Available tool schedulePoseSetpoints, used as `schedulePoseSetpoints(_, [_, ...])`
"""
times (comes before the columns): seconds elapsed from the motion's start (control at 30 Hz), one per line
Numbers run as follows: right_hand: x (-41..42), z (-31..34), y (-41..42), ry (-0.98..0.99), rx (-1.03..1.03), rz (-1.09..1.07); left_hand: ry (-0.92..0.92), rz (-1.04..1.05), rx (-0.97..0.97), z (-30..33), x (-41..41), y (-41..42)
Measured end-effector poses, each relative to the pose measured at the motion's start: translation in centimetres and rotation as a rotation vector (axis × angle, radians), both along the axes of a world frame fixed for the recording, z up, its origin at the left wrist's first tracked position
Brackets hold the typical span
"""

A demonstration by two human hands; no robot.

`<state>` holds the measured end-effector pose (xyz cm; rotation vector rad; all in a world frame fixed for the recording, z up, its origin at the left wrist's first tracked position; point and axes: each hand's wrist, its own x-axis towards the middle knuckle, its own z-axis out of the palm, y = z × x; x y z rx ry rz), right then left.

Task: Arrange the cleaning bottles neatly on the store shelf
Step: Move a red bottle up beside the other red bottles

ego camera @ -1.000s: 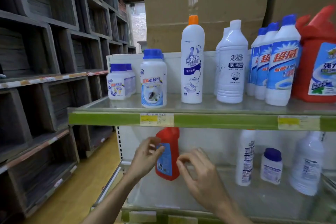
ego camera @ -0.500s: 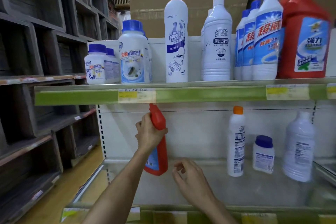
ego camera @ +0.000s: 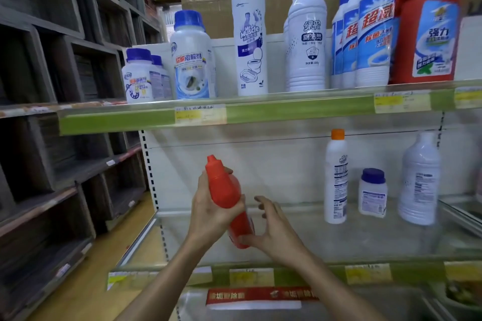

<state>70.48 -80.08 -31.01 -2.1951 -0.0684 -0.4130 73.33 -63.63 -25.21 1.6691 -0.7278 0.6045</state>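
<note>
Currently the left hand (ego camera: 211, 206) grips a red plastic bottle with a pointed red cap (ego camera: 226, 195) around its upper body, fingers curled round it, holding it tilted in the air above the left part of the lower glass shelf (ego camera: 300, 240), cap leaning up and to the left. The right hand (ego camera: 273, 229) touches the bottle's lower end with its thumb and palm while its fingers spread loosely, relaxed and partly curved. Toward the right end of that lower shelf stand a tall white bottle with an orange cap (ego camera: 336, 180), a short white jar with a dark blue lid (ego camera: 372, 193) just beside it, and a larger white bottle (ego camera: 419, 180) nearest the right edge. On the upper shelf with a green front strip (ego camera: 146, 122) stand upright white jars with blue lids (ego camera: 193, 57) at the left end, a white orange-capped bottle (ego camera: 249, 31), a plain white bottle (ego camera: 306, 34), blue-labelled white bottles (ego camera: 375, 26) and a big red jug (ego camera: 427, 26) toward the right end.
</note>
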Motion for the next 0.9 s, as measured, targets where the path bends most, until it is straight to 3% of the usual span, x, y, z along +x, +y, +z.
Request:
schedulePoseSetpoints(0.1, [-2.4,1.1,0.4,0.004,0.023,0.102,-0.053,-0.102,-0.034,0.9,-3.4,1.1])
schedulePoseSetpoints(0.23, [-5.8,3.9,1.4,-0.052,0.227,0.317,-0.095,-0.175,-0.119,4.0,-7.1,2.2])
schedulePoseSetpoints(0.47, [-8.6,13.0,4.5,-0.159,0.274,0.332,-0.128,-0.196,-0.265,14.5,-10.8,4.6])
schedulePoseSetpoints(0.63, [-9.6,21.3,6.3,-0.169,0.316,0.383,-0.015,-0.228,-0.483,22.9,-10.7,7.0])
schedulePoseSetpoints(0.77, [-10.7,27.6,6.8,-0.017,0.449,0.453,0.112,-0.367,-0.649,28.7,-9.8,8.5])
schedulePoseSetpoints(0.9, [-11.2,30.3,7.5,0.129,0.602,0.567,0.263,-0.510,-0.658,31.1,-8.7,9.2])
